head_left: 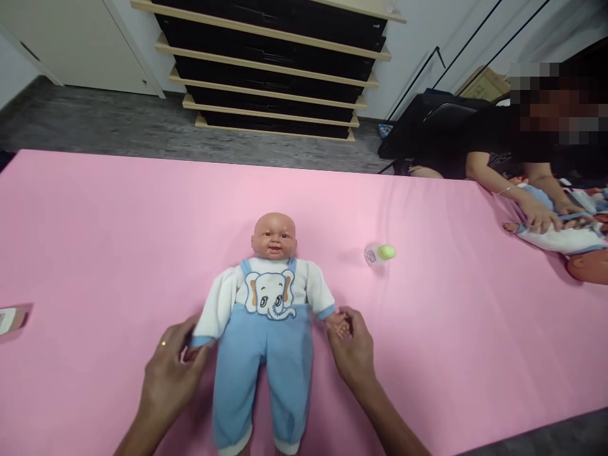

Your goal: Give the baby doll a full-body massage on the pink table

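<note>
My bare left hand (173, 370) and right hand (355, 348) each pinch one small plastic hand (341, 325) between thumb and fingers; a light, even hold seems best. The broad pink-covered table (456, 310) gives open room on both sides, its far edge well ahead. Between my hands, face up, lies the bald plastic doll (266, 335) in blue elephant-fronted overalls. Farther right rests a small, clear, green-topped bottle (379, 254).

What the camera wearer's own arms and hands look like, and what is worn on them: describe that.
The left hand wears a small gold-coloured ring; no ring shows on the right hand. Both are ungloved. The visible forearms show no sleeves, watch or bracelet.
</note>
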`<state>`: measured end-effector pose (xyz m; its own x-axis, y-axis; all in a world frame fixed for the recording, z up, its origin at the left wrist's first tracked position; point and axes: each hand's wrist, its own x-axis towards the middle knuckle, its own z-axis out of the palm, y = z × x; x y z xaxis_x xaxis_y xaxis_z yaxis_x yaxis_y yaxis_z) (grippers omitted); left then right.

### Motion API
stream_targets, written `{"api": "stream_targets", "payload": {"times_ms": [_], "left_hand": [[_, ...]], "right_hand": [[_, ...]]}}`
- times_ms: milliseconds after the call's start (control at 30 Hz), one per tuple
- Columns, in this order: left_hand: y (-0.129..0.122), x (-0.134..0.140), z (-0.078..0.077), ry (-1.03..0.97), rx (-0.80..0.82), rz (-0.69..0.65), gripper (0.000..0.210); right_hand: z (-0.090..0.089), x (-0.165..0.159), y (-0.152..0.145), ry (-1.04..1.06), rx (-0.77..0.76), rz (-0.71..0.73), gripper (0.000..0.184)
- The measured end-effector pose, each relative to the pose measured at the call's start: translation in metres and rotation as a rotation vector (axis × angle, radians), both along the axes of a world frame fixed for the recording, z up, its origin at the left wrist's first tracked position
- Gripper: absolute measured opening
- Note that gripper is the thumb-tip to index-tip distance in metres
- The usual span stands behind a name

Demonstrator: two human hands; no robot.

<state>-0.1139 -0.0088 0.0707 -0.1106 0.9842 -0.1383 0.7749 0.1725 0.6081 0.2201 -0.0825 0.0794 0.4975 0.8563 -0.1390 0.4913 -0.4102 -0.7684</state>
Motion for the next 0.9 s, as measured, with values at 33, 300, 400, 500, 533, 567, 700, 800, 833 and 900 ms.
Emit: {"api": "stream_targets", "payload": {"times_ms": [33,300,400,500,533,567,700,800,833,900], "left_hand": [[-0.01,0.002,-0.007,0.027,-0.035,-0.041,0.045],[-0.036,0.02,-0.028,0.041,-0.028,-0.072,0.037],[-0.036,0.02,-0.029,0.027,0.005,-0.073,0.039],[-0.034,0.018,-0.028,0.03,-0.004,-0.07,0.044],[-0.033,0.017,-0.028,0.032,-0.021,-0.071,0.045],[-0.032,0.015,-0.027,0.033,-0.042,-0.071,0.045],[-0.024,0.005,-0.026,0.073,-0.084,-0.034,0.046],[-0.012,-0.008,-0.025,0.112,-0.062,0.0,0.049],[-0.006,-0.014,-0.024,0.118,-0.055,-0.004,0.049],[0.008,-0.026,-0.024,0.136,-0.038,-0.037,0.049]], "right_hand": [[-0.008,-0.005,-0.009,-0.006,-0.016,0.036,0.033],[-0.038,-0.024,-0.027,-0.037,-0.02,0.062,0.023],[-0.039,-0.021,-0.026,-0.042,-0.03,0.086,0.023],[-0.039,-0.018,-0.026,-0.055,-0.044,0.11,0.023],[-0.039,-0.017,-0.027,-0.061,-0.044,0.108,0.025],[-0.04,-0.016,-0.028,-0.068,-0.041,0.099,0.028],[-0.046,-0.008,-0.03,-0.082,-0.017,0.031,0.042],[-0.051,0.007,-0.029,-0.114,0.01,-0.036,0.047],[-0.052,0.013,-0.027,-0.127,0.017,-0.049,0.047],[-0.054,0.025,-0.022,-0.147,0.029,-0.041,0.047]]}}
